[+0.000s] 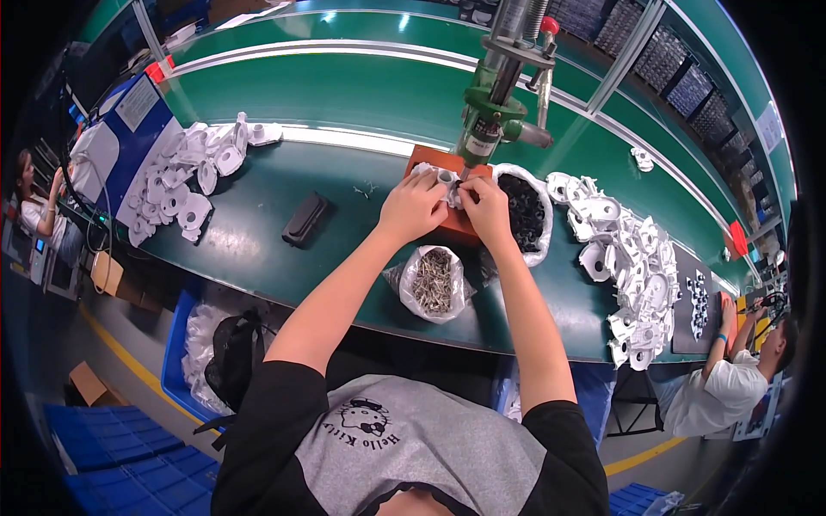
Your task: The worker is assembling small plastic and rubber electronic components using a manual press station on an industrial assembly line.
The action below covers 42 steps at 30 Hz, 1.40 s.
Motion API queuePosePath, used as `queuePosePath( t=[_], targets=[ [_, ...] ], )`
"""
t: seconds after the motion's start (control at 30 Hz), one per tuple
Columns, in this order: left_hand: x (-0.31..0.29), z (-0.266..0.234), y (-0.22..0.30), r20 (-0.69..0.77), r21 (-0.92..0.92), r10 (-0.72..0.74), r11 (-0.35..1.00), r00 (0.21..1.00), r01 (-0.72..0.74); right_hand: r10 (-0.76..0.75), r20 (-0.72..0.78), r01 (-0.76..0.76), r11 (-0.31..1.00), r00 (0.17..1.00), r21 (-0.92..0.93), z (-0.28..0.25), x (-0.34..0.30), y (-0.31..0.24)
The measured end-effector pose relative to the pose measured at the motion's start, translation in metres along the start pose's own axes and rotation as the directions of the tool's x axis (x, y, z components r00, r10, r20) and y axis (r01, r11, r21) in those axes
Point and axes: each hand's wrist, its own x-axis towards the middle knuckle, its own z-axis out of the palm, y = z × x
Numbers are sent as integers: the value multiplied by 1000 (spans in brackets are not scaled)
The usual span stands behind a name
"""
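Note:
A white moulded plastic part (445, 178) with a round collar lies on an orange-red block (456, 225) under a green bench press (486, 112). My left hand (415, 206) grips its left side, fingers bent over the edge. At the part's right side, just below the press tip, my right hand (486, 209) has thumb and fingers closed in a pinch; whatever is between them is too small to make out. Nearer to me stands a clear bag of metal screws or pins (433, 282). A bag of small black pieces (522, 215) sits right of the block.
White parts are heaped at the left (176, 185) and right (632, 267) of the green bench (249, 249). A dark case (307, 218) lies left of my forearm. A blue machine (138, 129) stands far left. One person works at each side; a blue bin (179, 344) is below.

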Motion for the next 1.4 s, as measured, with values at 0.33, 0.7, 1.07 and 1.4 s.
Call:
queuePosePath(
  t=[0.33, 0.7, 1.07, 1.4],
  targets=[
    [-1, -1, 0, -15, 14, 3, 1000, 1000, -3, -164, 107, 184, 959, 981, -214, -12, -11, -17],
    [1, -1, 2, -13, -18, -24, 1000, 1000, 24, -108, 193, 118, 992, 975, -45, -36, -47, -71],
    [-1, 1, 2, -16, -12, -36, 999, 999, 36, -166, 430, 305, 911, 887, -277, -14, -60, -71],
    [-2, 2, 0, 6, -38, -59, 998, 998, 59, -128, 531, 291, 928, 837, -235, -14, -53, -64]
  ],
)
